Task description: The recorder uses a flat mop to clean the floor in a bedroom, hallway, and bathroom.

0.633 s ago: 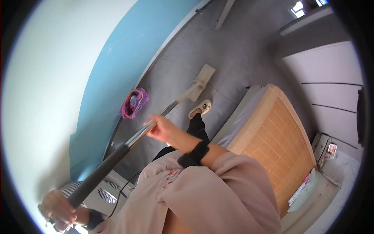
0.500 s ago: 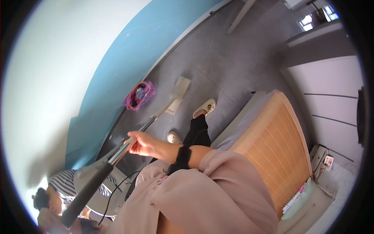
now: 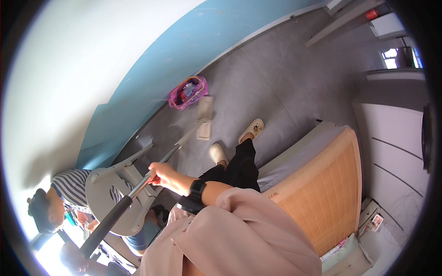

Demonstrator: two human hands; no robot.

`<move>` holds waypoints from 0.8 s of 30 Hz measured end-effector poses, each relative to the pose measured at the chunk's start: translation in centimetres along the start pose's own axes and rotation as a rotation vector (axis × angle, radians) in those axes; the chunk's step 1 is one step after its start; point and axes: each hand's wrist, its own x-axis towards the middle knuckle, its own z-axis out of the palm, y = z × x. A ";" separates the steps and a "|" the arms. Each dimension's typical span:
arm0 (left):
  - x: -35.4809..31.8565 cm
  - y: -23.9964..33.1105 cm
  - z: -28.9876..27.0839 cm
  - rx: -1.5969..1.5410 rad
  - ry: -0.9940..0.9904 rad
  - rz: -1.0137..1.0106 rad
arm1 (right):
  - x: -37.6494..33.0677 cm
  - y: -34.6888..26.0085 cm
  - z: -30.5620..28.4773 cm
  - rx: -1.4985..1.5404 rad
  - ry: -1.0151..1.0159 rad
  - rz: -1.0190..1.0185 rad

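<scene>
A flat mop (image 3: 140, 184) with a metal pole and a dark grey grip slants across from the lower left. My right hand (image 3: 162, 175), with a black band on its wrist, is wrapped round the metal part of the pole. At the lower left my left hand (image 3: 76, 257), washed out by bright light, closes on the end of the grip. The beige mop head (image 3: 205, 118) lies on the grey floor, blurred, ahead of my feet in light clogs (image 3: 252, 130). Right beside it stands a waste bin (image 3: 189, 92) lined with pink plastic, with rubbish inside.
Another person in a striped shirt (image 3: 71, 186) sits on a white chair (image 3: 99, 198) close to the pole on the left. A bed with a tan mat (image 3: 317, 188) bounds the right side. A blue and white wall (image 3: 152, 83) runs along the left, and white drawers (image 3: 391, 133) stand far right.
The mop head has moved nearer the bin, with both hands still on the pole. My view has turned, so the bin and bed sit further right. More of the seated person and chair shows.
</scene>
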 end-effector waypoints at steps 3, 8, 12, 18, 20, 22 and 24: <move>-5.4 -3.4 2.5 0.087 0.448 -0.227 | -1.7 -3.3 -3.1 -0.066 0.078 -0.205; 3.8 -9.2 18.0 -0.516 0.851 -0.407 | -3.5 -12.0 -12.7 -0.164 0.480 -0.471; 10.5 -11.7 24.7 -0.528 0.471 -0.550 | -2.6 -20.0 -24.9 0.086 0.530 -0.595; 11.2 -5.3 18.4 -0.233 0.692 -0.894 | -7.6 -18.6 -11.1 0.059 0.434 -0.444; 8.0 -2.8 13.9 0.250 0.898 -0.860 | -6.1 -16.3 -7.8 0.097 0.196 -0.322; 9.6 2.5 10.6 0.575 0.951 -1.205 | -5.2 -14.9 -4.3 0.176 0.041 -0.206; 10.2 4.0 10.5 0.705 0.696 -1.114 | -5.4 -16.4 -2.5 0.047 0.051 -0.046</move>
